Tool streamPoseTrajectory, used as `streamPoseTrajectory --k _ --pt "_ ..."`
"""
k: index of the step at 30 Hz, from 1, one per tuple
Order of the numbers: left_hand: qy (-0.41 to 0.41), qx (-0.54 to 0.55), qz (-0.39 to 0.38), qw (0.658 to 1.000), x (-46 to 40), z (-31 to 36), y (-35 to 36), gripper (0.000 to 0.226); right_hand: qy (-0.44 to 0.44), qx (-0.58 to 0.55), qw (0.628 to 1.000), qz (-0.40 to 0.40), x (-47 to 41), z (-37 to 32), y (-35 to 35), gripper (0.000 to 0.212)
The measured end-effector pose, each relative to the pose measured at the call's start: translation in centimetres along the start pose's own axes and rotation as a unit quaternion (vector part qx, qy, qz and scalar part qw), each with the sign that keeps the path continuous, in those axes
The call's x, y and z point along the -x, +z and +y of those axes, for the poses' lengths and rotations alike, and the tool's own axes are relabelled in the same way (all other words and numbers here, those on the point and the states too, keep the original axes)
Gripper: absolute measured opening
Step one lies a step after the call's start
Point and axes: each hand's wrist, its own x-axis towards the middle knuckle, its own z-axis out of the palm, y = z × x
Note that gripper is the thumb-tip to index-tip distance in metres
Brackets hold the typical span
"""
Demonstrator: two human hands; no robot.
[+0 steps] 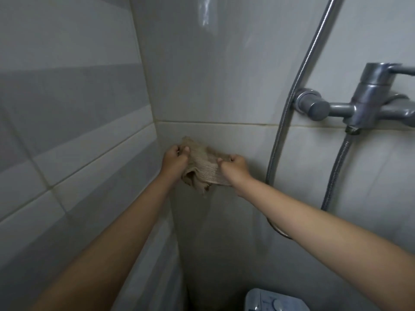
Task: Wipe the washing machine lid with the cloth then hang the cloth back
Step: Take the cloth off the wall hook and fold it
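A beige ribbed cloth (205, 169) is held up against the tiled wall near the corner, stretched between both hands. My left hand (174, 159) grips its upper left edge. My right hand (235, 165) grips its right edge. The cloth's lower part hangs bunched below the hands. Whatever it might hang on is hidden behind the cloth. At the bottom edge of the view shows a corner of the washing machine (272, 300), pale blue-white with a round knob.
A chrome mixer tap (363, 102) juts from the wall at the right. A metal shower hose (289, 104) loops down just right of my right hand. Grey tiled walls meet in a corner behind the cloth.
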Motion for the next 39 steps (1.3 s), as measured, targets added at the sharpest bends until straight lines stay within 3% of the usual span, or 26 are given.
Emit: streamPoseTrajectory --k 2,4,6,8,10,13,17,19,22,25,28,32,36,39 --pt "0.005 0.012 -0.029 1.000 0.7 1.4 1.3 0.008 0.007 0.033 0.998 0.046 1.1 0.0 -1.8 0.045" --pt "0.002 0.013 -0.064 0.998 1.6 2.5 2.4 0.012 -0.043 0.085 0.994 0.063 2.4 0.1 -3.5 0.071" --pt "0.001 -0.013 -0.116 0.993 2.9 3.8 3.9 0.019 -0.110 0.140 0.984 0.017 3.6 0.3 -6.1 0.079" --pt "0.018 -0.033 -0.198 0.980 4.6 5.2 5.2 0.027 -0.117 0.160 0.978 -0.061 4.3 0.7 -8.3 0.080" --pt "0.035 -0.019 -0.277 0.960 6.0 6.3 6.4 0.034 -0.105 0.149 0.979 -0.092 4.7 1.5 -10.0 0.070" --pt "0.031 0.013 -0.351 0.936 7.6 7.0 7.8 0.041 -0.116 0.130 0.982 -0.065 5.6 2.5 -12.2 0.033" --pt "0.089 -0.102 -0.383 0.914 9.4 6.5 10.6 0.065 -0.095 0.140 0.984 -0.060 5.9 4.4 -16.3 0.030" --pt "0.138 -0.192 -0.402 0.884 10.0 6.1 11.7 0.059 -0.077 0.165 0.980 -0.080 6.2 5.7 -18.1 0.026" --pt "0.171 -0.228 -0.433 0.855 10.8 4.6 13.2 0.030 -0.044 0.163 0.978 -0.122 7.2 7.2 -20.6 0.027" --pt "0.109 -0.217 -0.453 0.858 12.0 2.6 14.6 0.019 0.006 0.149 0.970 -0.193 7.9 8.8 -23.1 0.021" --pt "-0.005 -0.152 -0.455 0.877 13.4 0.0 16.0 0.013 0.078 0.125 0.962 -0.230 8.2 10.8 -25.3 0.028" --pt "-0.083 -0.145 -0.414 0.895 16.3 -4.0 19.0 0.011 0.186 0.041 0.972 -0.135 9.2 15.3 -27.5 0.018" --pt "-0.098 -0.158 -0.357 0.915 19.6 -8.1 22.5 0.021 0.320 -0.033 0.946 0.038 10.9 20.7 -26.7 0.016" --pt "-0.089 -0.149 -0.380 0.909 22.0 -11.0 24.9 0.035 0.375 -0.047 0.917 0.126 11.2 24.4 -25.3 0.016"
